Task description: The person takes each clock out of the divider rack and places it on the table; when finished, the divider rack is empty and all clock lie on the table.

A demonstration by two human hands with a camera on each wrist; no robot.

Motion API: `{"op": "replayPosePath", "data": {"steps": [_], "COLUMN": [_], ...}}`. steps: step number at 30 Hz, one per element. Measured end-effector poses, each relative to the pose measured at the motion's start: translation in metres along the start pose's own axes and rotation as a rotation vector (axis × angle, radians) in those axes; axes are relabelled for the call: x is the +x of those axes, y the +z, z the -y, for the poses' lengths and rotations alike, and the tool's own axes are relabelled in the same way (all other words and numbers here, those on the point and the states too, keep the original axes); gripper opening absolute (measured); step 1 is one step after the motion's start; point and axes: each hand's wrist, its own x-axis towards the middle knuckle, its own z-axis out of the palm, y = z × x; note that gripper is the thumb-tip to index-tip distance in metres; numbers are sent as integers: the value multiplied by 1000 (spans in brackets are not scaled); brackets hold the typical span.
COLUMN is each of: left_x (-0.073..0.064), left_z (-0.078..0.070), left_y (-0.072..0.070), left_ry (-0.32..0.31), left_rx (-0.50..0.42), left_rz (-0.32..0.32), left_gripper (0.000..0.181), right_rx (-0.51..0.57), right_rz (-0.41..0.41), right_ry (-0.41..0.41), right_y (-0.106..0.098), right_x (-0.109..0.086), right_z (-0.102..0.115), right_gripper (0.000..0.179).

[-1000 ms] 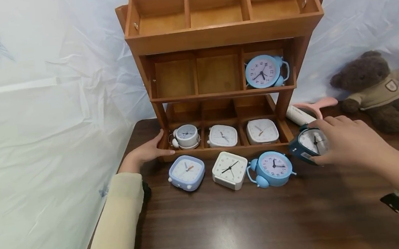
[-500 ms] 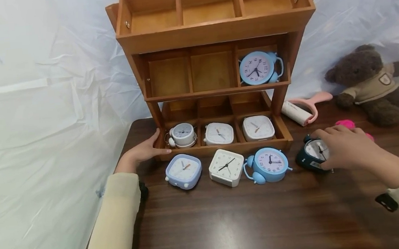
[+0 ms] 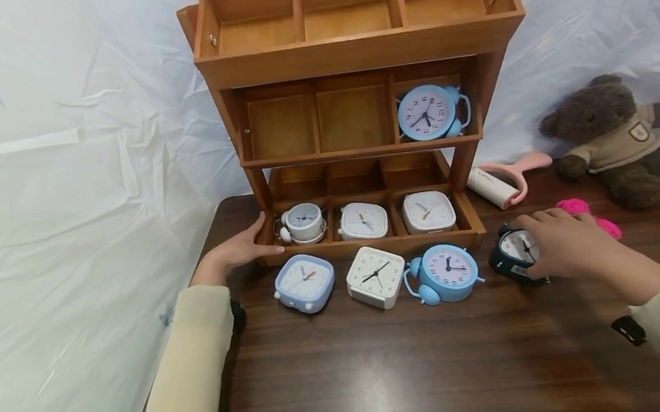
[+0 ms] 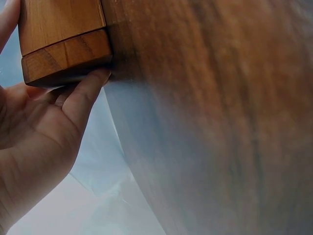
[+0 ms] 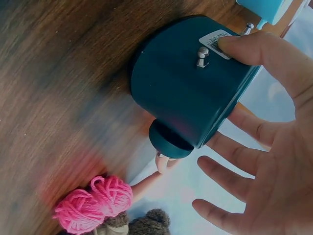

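I see here a screened corner, room type unclear: pale sheeting (image 3: 69,183) hangs behind the wooden rack (image 3: 361,57), dark worktop (image 3: 415,369) beneath.

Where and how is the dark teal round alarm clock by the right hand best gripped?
Likely by the curved side wall of the dark teal round alarm clock, from above and the person's right, thumb near the white sticker, fingers opposite. Its face points up, exposing that wall; a light blue round alarm clock sits to its left.
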Motion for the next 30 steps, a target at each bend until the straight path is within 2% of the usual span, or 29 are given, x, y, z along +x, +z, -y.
{"op": "replayPosePath", "data": {"steps": [8, 13, 15, 17, 20, 22, 24, 26, 28, 30], "left_x": [-1, 0, 0, 1, 0, -1, -2, -2, -2, -1], "left_z": [-1, -2, -2, -2, -2, -2, -2, -2, -2, -1], "left_y": [0, -1, -1, -1, -2, -2, -1, -1, -1, 1], "left_ry": [-9, -12, -13, -13, -9, -6, -5, -6, -9, -13], "left_rx": [7, 9, 7, 6, 6, 10, 14, 16, 15, 8], "left_rz": [0, 1, 3, 3, 3, 3, 2, 0, 0, 1], "left_gripper": [111, 112, 112, 112, 112, 112, 112, 112, 112, 112], "right_rx": [17, 11, 4, 8, 42, 62, 88, 94, 91, 91], "right_rz": [36, -31, -102, -212, -425, -561, -669, -733, -756, -734], "right_ry": [50, 48, 15, -44, -121, -170, -215, -266, -299, -298], "right_y": [-4, -21, -32, -43, -59, -69, -79, -89, -97, -104], "right_x": [0, 2, 5, 7, 11, 15, 22, 32, 45, 57], "right_z": [4, 15, 25, 37, 58, 71, 82, 91, 98, 103], "right_gripper": [100, 99, 88, 70, 48, 41, 43, 50, 61, 69]}}
